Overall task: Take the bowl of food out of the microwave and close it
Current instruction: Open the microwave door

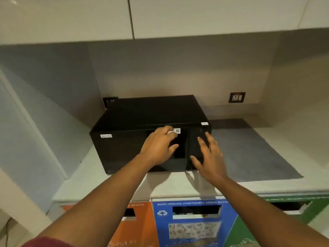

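A black microwave [135, 118] stands on the pale counter with its door flush against the body. No bowl is in view; the dark door hides the inside. My left hand [157, 146] rests against the upper right part of the door, fingers curled near a small white sticker, with nothing in it. My right hand [207, 157] hovers in front of the control panel at the microwave's right side, fingers spread and empty.
A grey mat [249, 150] covers the counter [178, 184] right of the microwave. A wall socket [236, 97] sits on the back wall. White cabinets [160, 16] hang overhead. Below the counter edge are orange, blue and green waste-bin fronts [192, 220].
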